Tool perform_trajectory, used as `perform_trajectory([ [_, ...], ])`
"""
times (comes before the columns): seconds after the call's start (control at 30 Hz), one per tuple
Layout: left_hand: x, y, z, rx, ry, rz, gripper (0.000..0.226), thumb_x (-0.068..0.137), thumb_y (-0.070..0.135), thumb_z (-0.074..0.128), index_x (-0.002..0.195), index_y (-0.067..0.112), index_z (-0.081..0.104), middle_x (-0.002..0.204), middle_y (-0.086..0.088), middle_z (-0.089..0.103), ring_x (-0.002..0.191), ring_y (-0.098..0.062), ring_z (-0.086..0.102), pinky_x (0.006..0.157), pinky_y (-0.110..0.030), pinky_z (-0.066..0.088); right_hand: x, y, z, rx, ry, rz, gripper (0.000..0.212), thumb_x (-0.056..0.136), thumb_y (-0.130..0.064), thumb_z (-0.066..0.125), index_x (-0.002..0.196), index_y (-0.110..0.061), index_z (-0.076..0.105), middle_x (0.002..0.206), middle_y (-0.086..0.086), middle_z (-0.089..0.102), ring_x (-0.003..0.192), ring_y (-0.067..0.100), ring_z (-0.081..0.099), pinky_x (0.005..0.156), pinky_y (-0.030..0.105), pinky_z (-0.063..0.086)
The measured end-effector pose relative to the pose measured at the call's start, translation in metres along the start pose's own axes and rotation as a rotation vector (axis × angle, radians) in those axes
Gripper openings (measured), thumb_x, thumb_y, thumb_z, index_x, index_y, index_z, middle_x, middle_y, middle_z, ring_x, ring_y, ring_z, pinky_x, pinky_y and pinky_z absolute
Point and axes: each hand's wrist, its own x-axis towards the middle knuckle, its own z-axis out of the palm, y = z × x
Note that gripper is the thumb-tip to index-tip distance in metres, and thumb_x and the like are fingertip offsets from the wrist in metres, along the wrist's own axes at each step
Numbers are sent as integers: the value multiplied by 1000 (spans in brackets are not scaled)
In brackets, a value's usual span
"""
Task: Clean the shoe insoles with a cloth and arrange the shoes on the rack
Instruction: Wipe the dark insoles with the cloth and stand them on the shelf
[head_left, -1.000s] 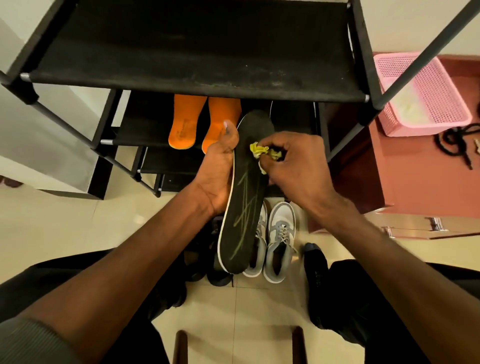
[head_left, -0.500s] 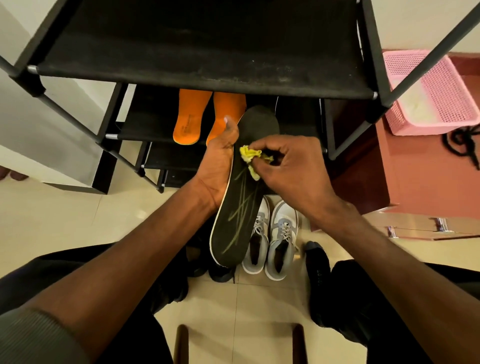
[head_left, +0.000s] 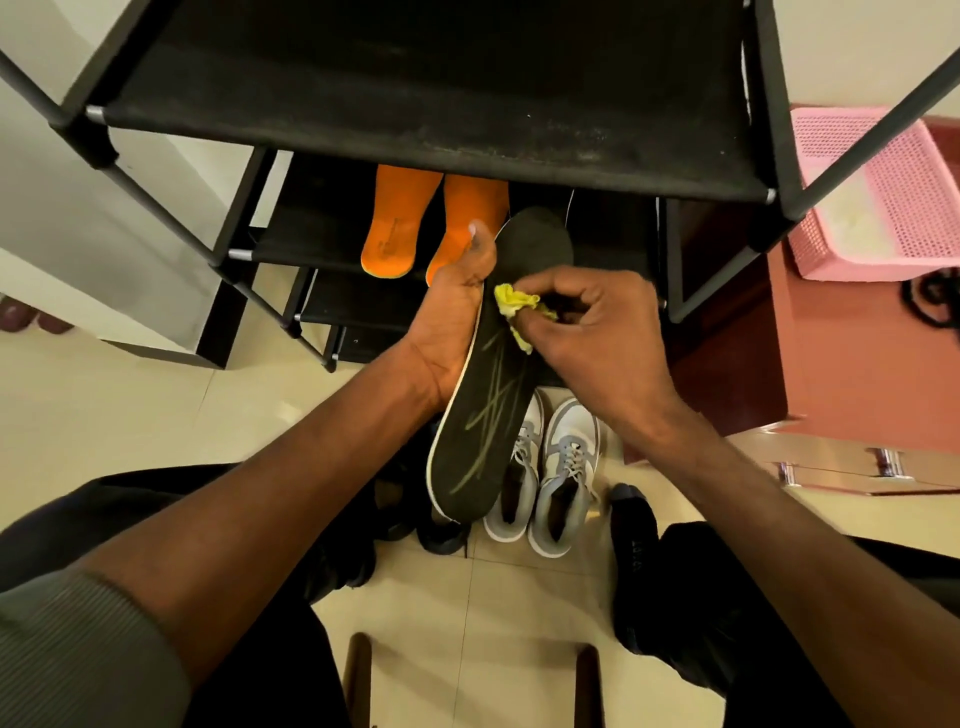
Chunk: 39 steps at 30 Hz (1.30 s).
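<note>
Two insoles (head_left: 415, 228) lie on the rack (head_left: 415, 104) shelf; sneakers (head_left: 545, 467) stand on the floor (head_left: 156, 415) before it; basket (head_left: 878, 197) right.

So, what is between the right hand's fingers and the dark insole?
A crumpled yellow cloth, pinched by the right hand against the dark insole, as the head view shows.

Up at two o'clock, a pink mesh basket (head_left: 883, 192) sits on a reddish-brown surface (head_left: 852, 353). Just below it lies a black cord (head_left: 932, 301). Cream floor tiles (head_left: 130, 410) spread at nine o'clock.
</note>
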Motion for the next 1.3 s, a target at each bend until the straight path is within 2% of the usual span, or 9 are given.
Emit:
perform_trajectory([
  [0.13,-1,-5,1,10,7,-16,65,109,52,32,101,7,79,101,-12,75,91,-24,75,83,-35,62,3,3,0,-25,53,29,19,87,-9,80,105,-16,83,89,-11,78,76,3,73,68,25,61],
  [0.3,2,-2,-2,21,45,55,56,111,44,29,111,3,67,97,-11,77,88,-21,76,73,-31,63,-2,-1,5,81,4,26,20,88,-9,80,105,-18,82,91,-11,79,76,9,75,70,33,64],
  [0.4,2,-6,-1,12,38,27,62,111,46,31,103,5,76,100,-12,76,91,-22,75,84,-34,61,-1,0,4,-16,70,13,21,88,-8,79,107,-16,82,96,-7,80,81,5,75,75,30,63],
  [0.53,4,-1,-2,44,104,111,56,111,40,32,132,-6,58,115,-20,72,98,-24,75,76,-31,62,-4,-5,5,114,-40,-19,20,88,-6,80,107,-14,81,97,-6,80,87,8,76,80,33,64],
  [0.67,3,-1,4,66,54,68,54,112,37,30,111,1,71,98,-14,74,84,-21,75,73,-31,63,7,2,-5,-167,35,-134,22,87,-5,76,107,-13,81,100,-3,76,89,8,71,82,29,60],
  [0.83,3,-7,5,135,-19,13,52,112,41,32,135,3,58,104,-15,72,85,-27,72,78,-45,61,25,19,-28,-379,128,-39,26,87,-9,69,110,-15,81,101,1,75,88,17,70,84,45,59],
  [0.97,1,-2,4,135,28,37,50,112,37,28,123,2,62,93,-12,76,79,-21,75,73,-36,63,19,15,-25,-318,77,-50,25,88,-7,69,109,-13,81,101,0,76,86,13,70,81,38,61],
  [1.13,3,7,-4,53,50,68,54,111,41,35,138,-2,55,129,-19,67,111,-26,70,94,-36,59,-2,0,0,-163,-103,-147,22,86,-2,76,106,-10,82,97,-1,77,85,7,70,78,17,56],
  [1.3,0,-3,5,29,-12,-26,57,109,50,33,128,4,61,111,-17,70,93,-28,71,80,-42,61,18,18,-17,-333,121,-15,23,88,-7,71,107,-15,81,98,0,77,86,15,71,82,41,60],
])
